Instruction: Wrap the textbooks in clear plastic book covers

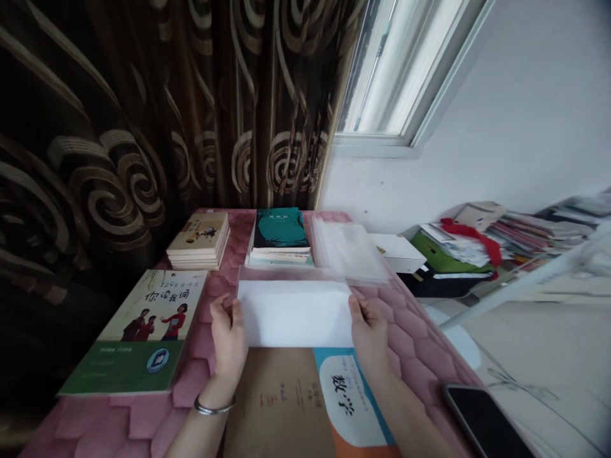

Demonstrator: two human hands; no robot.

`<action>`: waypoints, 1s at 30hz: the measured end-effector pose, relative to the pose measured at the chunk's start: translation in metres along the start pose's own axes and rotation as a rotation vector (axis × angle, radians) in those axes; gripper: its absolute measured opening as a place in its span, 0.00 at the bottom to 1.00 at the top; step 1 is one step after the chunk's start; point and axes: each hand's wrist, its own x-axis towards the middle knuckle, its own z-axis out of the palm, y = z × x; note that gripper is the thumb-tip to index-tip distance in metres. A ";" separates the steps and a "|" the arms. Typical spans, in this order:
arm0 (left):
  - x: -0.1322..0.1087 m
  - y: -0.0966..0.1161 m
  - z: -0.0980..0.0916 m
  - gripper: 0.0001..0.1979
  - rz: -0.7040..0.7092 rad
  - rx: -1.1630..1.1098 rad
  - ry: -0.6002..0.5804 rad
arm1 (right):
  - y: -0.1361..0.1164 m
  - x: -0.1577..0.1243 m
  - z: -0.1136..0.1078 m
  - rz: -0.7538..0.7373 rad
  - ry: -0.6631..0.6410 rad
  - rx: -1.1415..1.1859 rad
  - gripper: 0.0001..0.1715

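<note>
My left hand [228,334], with a silver bangle on the wrist, is closed on the left edge of a white sheet [296,315]. My right hand [370,334] pinches the right edge of that sheet. A strip of clear plastic [291,273] shows just beyond the sheet's far edge; whether the two are joined, I cannot tell. Below the sheet, between my forearms, lies a maths textbook [277,401] with a brown, blue and orange cover. Its far end is hidden by the sheet.
On the pink quilted tabletop [138,420] lie a green-and-white book [143,331], a stack of tan books [198,238], a teal-covered pile [281,229], clear plastic covers [348,248] and a white box [398,251]. A phone [482,420] sits at the right edge.
</note>
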 end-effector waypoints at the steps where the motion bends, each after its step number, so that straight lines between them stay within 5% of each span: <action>1: 0.001 -0.002 0.000 0.19 -0.028 -0.024 -0.009 | 0.000 0.000 0.000 -0.010 0.002 -0.006 0.23; 5: 0.008 -0.009 0.002 0.21 -0.162 -0.227 -0.114 | -0.002 0.000 -0.001 0.000 0.003 0.000 0.24; 9: 0.011 -0.009 0.004 0.20 -0.065 -0.311 -0.203 | -0.004 0.001 -0.001 0.027 0.021 0.005 0.25; 14: 0.010 -0.011 0.005 0.18 0.048 -0.236 -0.159 | 0.000 0.004 -0.002 0.069 -0.001 0.059 0.24; 20: 0.013 -0.017 0.005 0.14 -0.099 -0.257 -0.035 | 0.002 0.006 0.000 0.030 -0.007 0.102 0.23; 30: 0.012 -0.008 0.003 0.19 -0.182 -0.343 -0.088 | -0.004 0.006 -0.003 -0.048 -0.018 0.123 0.24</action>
